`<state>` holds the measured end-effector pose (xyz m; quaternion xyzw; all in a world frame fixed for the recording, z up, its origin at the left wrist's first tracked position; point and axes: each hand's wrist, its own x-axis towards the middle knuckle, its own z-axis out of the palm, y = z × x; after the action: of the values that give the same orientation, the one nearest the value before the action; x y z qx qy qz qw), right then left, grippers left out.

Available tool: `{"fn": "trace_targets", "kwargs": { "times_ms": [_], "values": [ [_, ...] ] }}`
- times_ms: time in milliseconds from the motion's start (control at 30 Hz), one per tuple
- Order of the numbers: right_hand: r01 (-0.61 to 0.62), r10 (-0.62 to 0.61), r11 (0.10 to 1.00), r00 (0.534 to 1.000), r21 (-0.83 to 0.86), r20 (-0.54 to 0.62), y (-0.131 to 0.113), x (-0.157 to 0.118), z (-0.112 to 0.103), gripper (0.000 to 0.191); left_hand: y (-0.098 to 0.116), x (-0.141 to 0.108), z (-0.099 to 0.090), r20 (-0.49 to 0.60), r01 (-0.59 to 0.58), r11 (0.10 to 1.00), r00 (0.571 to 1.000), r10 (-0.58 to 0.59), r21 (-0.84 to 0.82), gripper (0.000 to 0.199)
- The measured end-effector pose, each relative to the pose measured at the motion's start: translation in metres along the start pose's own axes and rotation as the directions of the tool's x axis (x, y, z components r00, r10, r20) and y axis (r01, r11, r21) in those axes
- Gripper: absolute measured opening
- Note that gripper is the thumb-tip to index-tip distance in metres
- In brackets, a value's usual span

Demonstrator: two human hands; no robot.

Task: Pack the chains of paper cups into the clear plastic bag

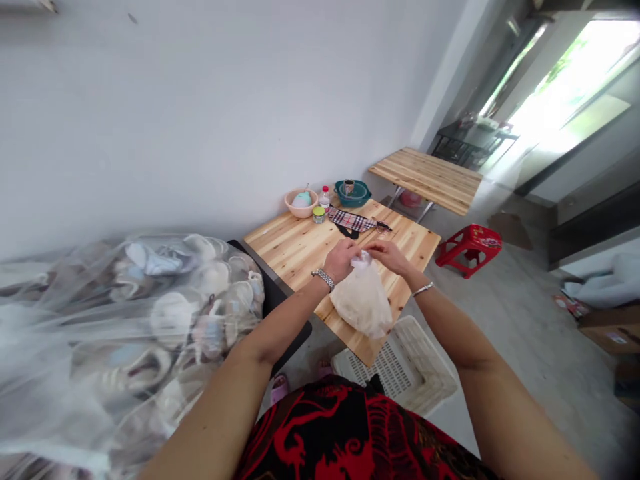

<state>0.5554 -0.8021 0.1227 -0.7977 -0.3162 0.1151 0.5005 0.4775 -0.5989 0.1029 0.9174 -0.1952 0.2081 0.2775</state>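
A white plastic bag (pixel 364 301), bulging with pale contents I cannot make out, rests at the near edge of the wooden table (pixel 275 247). My left hand (pixel 342 259) is closed on the bag's gathered top from the left. From the right, my right hand (pixel 387 256) pinches the same bunched plastic, its fingers close to the left ones. Just beyond the hands lies a plaid cloth item (pixel 353 220) with a dark strap.
Behind the bag stand a pink bowl (pixel 294 210), a red-capped bottle (pixel 324 198), a yellow-lidded jar (pixel 319 215) and a teal basin (pixel 361 198). Plastic-covered shoes (pixel 175 317) pile up at left. A white crate (pixel 425 373) and red stool (pixel 473 247) stand on the floor.
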Motion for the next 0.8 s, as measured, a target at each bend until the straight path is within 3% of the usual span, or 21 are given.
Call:
{"fn": "trace_targets", "kwargs": {
  "times_ms": [133, 233, 333, 400, 533, 633, 800],
  "values": [
    [0.09, -0.114, 0.949, 0.991, -0.303, -0.065, 0.011, 0.005, -0.012, 0.023, 0.003, -0.017, 0.005, 0.113, 0.054, 0.997, 0.992, -0.048, -0.055, 0.024],
    [-0.005, -0.058, 0.901, 0.99, -0.433, -0.131, 0.026, 0.003, -0.017, 0.019, 0.008, -0.039, 0.01, 0.21, 0.135, 0.986, 0.971, -0.112, -0.094, 0.025],
    [-0.075, 0.001, 0.904, 0.985, -0.42, -0.174, 0.036, -0.004, -0.019, 0.023, 0.012, -0.065, 0.007, 0.227, 0.193, 0.975, 0.96, -0.165, -0.111, 0.027],
    [-0.04, -0.03, 0.928, 0.983, -0.371, -0.181, 0.035, -0.008, -0.02, 0.03, 0.016, -0.084, -0.003, 0.216, 0.287, 0.94, 0.945, -0.246, -0.183, 0.032],
    [0.066, -0.123, 0.948, 0.978, -0.312, -0.168, 0.015, -0.006, -0.015, 0.043, 0.032, -0.128, -0.031, 0.198, 0.496, 0.751, 0.867, -0.458, -0.436, 0.03],
    [0.095, -0.136, 0.949, 0.984, -0.3, -0.118, 0.002, 0.003, 0.002, 0.042, 0.05, -0.16, -0.053, 0.201, 0.553, 0.588, 0.806, -0.556, -0.59, 0.027],
    [0.198, -0.152, 0.94, 0.972, -0.278, 0.178, -0.018, 0.011, 0.06, 0.046, 0.078, -0.21, -0.099, 0.138, 0.496, 0.441, 0.766, -0.628, -0.748, 0.03]
  ]
}}
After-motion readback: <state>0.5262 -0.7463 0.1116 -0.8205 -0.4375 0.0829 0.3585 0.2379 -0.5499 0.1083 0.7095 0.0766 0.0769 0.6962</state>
